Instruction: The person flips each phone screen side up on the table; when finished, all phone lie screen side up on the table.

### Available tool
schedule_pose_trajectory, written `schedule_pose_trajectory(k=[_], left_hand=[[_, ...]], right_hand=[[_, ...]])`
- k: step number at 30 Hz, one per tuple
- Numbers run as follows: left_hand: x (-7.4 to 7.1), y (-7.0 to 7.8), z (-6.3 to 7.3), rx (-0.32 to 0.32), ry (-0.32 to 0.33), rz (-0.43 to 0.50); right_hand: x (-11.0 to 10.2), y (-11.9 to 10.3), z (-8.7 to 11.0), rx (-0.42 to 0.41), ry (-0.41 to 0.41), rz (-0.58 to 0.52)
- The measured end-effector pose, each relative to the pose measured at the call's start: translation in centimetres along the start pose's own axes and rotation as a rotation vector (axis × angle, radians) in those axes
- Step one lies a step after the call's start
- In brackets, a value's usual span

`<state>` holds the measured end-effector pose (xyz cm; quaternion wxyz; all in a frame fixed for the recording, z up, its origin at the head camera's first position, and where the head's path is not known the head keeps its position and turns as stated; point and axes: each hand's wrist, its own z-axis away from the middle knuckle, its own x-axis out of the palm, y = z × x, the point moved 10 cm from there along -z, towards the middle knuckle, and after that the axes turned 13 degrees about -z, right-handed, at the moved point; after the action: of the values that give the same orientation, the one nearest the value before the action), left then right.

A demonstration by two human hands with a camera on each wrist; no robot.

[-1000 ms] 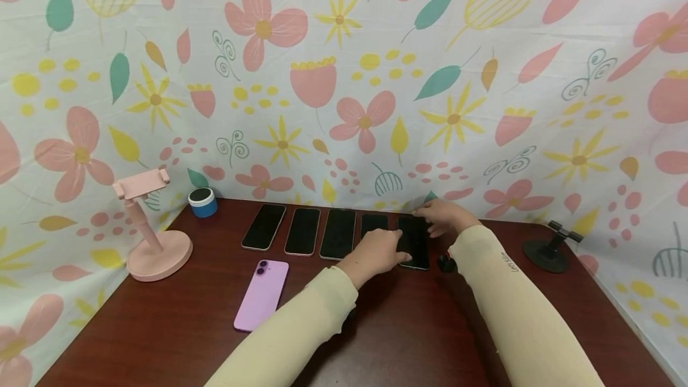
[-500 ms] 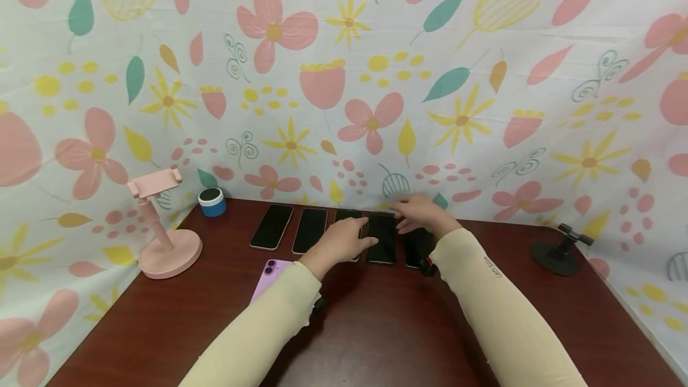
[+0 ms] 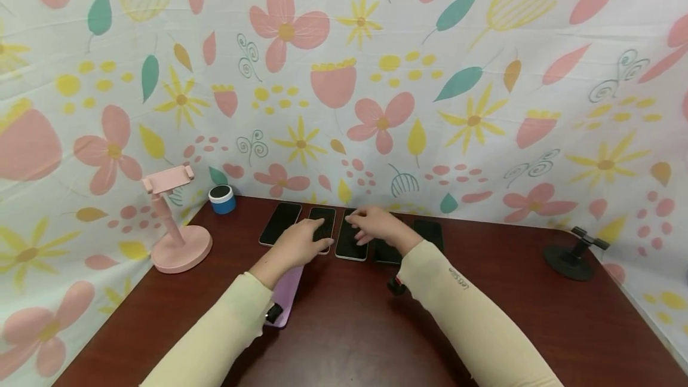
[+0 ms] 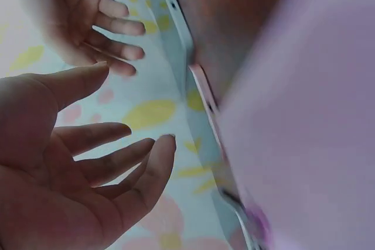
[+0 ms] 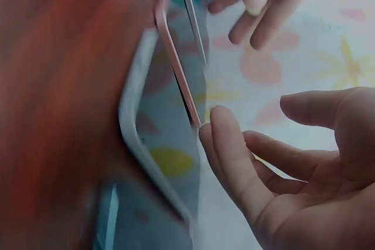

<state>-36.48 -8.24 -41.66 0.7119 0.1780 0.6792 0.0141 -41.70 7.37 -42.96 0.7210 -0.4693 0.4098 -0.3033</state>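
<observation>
Several smartphones lie in a row along the back of the table, screens up: the leftmost phone [image 3: 280, 224], a second phone [image 3: 325, 230], a middle phone [image 3: 352, 248], a fourth phone [image 3: 386, 254] and the rightmost phone [image 3: 430, 232]. Over the second phone hovers my left hand [image 3: 295, 243], its fingers loosely bent and holding nothing. My right hand [image 3: 378, 224] is above the middle and fourth phones, partly hiding them; the right wrist view shows its fingers relaxed with nothing held. A purple phone [image 3: 288, 292], partly hidden under my left forearm, lies nearer the front.
A pink phone stand [image 3: 180, 246] is on the left of the table, with a blue and white round jar [image 3: 222, 199] behind it. At the right stands a small black stand [image 3: 570, 263]. Floral cloth [image 3: 381, 76] hangs directly behind the table.
Both hands have moved left along the row, away from the rightmost phone. The head view has turned slightly left. The phones in the row stay in line on the table.
</observation>
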Motion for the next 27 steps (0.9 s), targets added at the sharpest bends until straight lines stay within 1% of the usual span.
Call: schedule_pose_trajectory(k=[4, 9, 11, 14, 18, 23, 25, 27], left_hand=[[-0.6, -2.6, 1.5, -0.032, 0.029, -0.043], [-1.1, -5.5, 3.9, -0.046, 0.05, -0.089], [-1.0, -6.3, 4.9, -0.043, 0.046, -0.087], [-0.5, -7.3, 6.2, -0.054, 0.018, -0.063], [0.2, -8.1, 7.7, -0.073, -0.024, -0.006], [0.7, -8.3, 9.3, -0.081, -0.075, 0.063], [0.7, -8.2, 10.0, -0.066, -0.101, 0.065], [0.7, -8.1, 10.8, -0.038, -0.12, 0.069]], right_hand=[[3.0, -0.7, -0.1, -0.014, -0.036, -0.001], [6.5, -1.6, -0.1, -0.047, -0.088, 0.011], [7.7, -1.8, -0.1, -0.056, -0.111, 0.008], [9.3, -1.6, -0.1, -0.056, -0.149, 0.006], [11.2, -1.5, -0.3, -0.05, -0.183, 0.013], [12.4, -1.5, -0.6, -0.059, -0.16, 0.059], [12.6, -1.5, -0.8, -0.063, -0.147, 0.084], [12.9, -1.7, -0.9, -0.071, -0.142, 0.11]])
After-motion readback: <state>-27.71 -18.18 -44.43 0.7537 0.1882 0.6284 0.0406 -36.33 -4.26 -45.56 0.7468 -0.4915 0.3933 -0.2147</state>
